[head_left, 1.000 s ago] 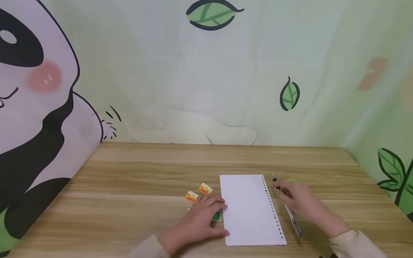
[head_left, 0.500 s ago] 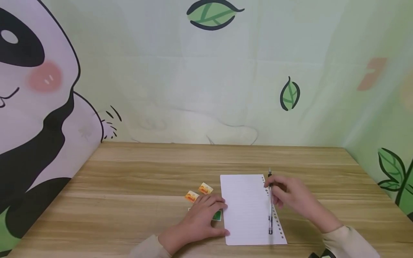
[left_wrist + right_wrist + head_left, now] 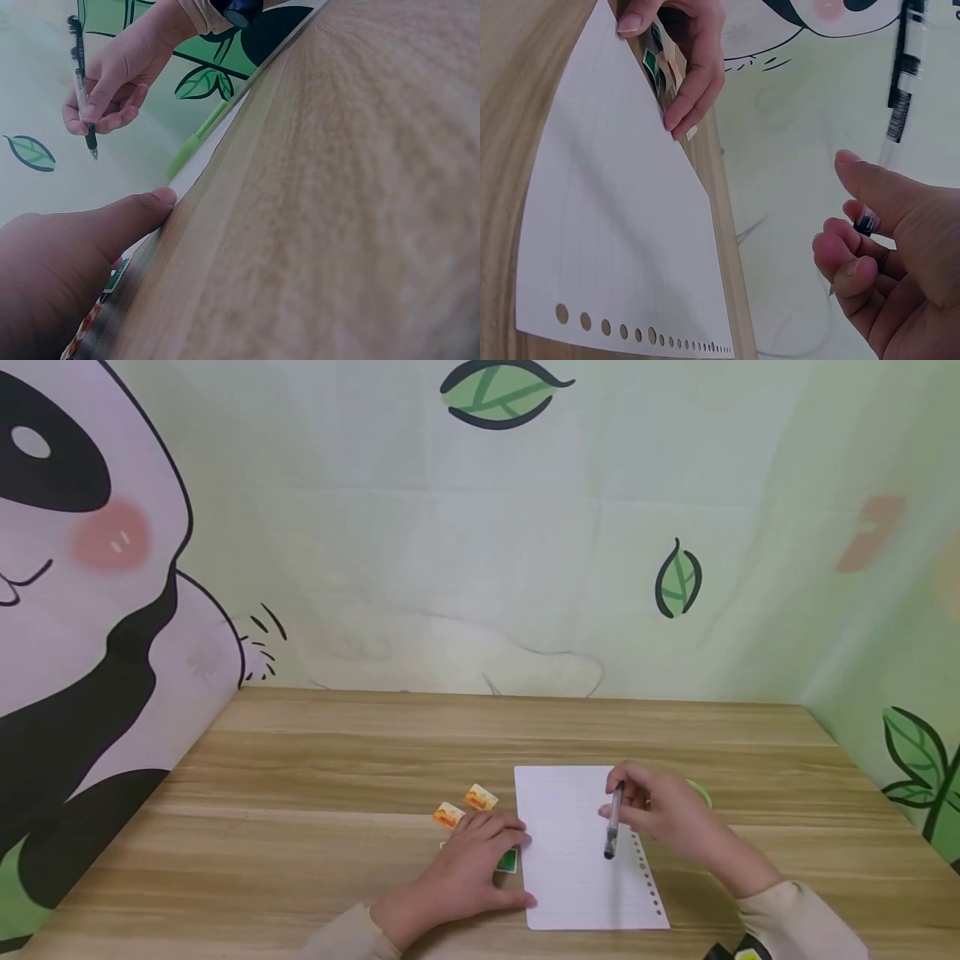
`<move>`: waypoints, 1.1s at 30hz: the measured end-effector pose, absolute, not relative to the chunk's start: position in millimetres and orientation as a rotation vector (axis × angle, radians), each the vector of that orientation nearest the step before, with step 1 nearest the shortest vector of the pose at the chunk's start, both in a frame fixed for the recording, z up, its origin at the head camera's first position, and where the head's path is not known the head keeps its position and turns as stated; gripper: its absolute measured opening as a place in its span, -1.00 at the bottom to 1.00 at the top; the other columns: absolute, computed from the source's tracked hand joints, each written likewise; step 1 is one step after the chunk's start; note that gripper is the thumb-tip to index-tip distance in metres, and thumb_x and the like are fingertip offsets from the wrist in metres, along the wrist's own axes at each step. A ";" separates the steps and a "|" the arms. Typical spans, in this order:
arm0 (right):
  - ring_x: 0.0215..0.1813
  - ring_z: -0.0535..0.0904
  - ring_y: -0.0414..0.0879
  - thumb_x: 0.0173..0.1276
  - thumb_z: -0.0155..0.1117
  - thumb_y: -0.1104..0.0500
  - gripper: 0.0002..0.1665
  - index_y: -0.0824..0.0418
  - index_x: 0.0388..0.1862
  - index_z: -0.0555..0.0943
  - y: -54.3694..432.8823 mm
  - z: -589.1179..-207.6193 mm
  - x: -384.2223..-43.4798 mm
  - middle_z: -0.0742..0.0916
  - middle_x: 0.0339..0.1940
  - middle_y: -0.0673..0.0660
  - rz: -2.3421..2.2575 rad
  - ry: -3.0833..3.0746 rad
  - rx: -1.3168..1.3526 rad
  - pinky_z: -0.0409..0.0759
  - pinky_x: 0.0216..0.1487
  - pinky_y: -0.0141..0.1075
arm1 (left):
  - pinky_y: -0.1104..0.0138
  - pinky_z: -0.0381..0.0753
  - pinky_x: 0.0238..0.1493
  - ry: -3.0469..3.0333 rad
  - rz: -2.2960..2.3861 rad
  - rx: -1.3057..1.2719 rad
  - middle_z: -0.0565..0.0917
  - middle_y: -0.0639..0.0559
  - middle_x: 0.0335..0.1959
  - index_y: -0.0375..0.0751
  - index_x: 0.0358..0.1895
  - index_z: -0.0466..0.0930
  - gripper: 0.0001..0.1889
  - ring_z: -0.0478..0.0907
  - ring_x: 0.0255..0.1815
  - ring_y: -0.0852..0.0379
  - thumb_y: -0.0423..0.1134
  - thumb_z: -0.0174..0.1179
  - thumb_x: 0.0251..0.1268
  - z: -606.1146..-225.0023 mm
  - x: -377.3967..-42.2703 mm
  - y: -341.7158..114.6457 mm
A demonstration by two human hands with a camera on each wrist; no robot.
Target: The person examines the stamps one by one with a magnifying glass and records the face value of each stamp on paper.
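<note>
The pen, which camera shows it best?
Left wrist view: both ends of the pen show, though the right hand grips it. Head view: looks short, tip hidden. Right wrist view: back end cut off, and that hand covers part.

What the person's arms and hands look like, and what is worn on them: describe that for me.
The left sleeve and right sleeve are plain and cream-beige, each ending near the wrist. The left hand and right hand are bare, with no gloves or rings showing. A dark, round-ended device shows at the right cuff.
</note>
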State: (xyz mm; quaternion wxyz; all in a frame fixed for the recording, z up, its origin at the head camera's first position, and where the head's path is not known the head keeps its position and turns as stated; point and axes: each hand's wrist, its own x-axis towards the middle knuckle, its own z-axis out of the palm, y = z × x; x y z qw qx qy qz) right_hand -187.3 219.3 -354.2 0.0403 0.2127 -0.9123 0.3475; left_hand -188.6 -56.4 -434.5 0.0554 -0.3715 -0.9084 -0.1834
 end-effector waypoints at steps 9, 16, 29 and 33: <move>-0.59 0.45 -0.24 0.39 0.21 0.08 -0.86 0.10 -0.30 0.48 213.4 -353.0 -187.8 0.52 -0.63 -0.05 1.098 -2.845 0.551 0.33 -0.62 -0.44 | 0.17 0.27 0.38 -2.753 -0.552 -1.125 0.51 0.15 0.18 -0.06 0.09 0.57 -0.36 0.37 0.29 0.13 0.26 0.34 -0.01 -434.2 -188.4 -55.7; -0.65 0.36 -0.25 0.50 0.04 0.08 -0.82 0.15 -0.25 0.49 208.4 -354.1 -190.7 0.47 -0.69 -0.03 1.238 -2.787 0.604 0.26 -0.65 -0.43 | 0.17 0.26 0.39 -2.759 -0.553 -1.127 0.51 0.15 0.18 -0.06 0.09 0.57 -0.36 0.36 0.29 0.13 0.26 0.34 -0.01 -434.1 -188.8 -55.5; -0.15 0.70 -0.06 0.52 -0.02 0.09 -0.62 0.36 0.10 0.46 206.6 -356.9 -200.4 0.71 -0.14 0.35 1.618 -2.743 0.630 0.70 -0.36 -0.24 | 0.15 0.25 0.40 -2.776 -0.537 -1.129 0.51 0.15 0.19 -0.05 0.09 0.56 -0.37 0.36 0.29 0.13 0.28 0.31 0.02 -433.6 -190.0 -54.6; -0.05 0.70 0.00 0.49 0.01 0.13 -0.61 0.37 0.14 0.44 203.5 -357.9 -203.0 0.64 0.04 0.45 1.700 -2.750 0.633 0.72 -0.33 -0.19 | 0.14 0.25 0.40 -2.781 -0.534 -1.128 0.51 0.15 0.20 -0.04 0.09 0.56 -0.36 0.36 0.29 0.13 0.29 0.30 0.03 -435.0 -190.9 -55.0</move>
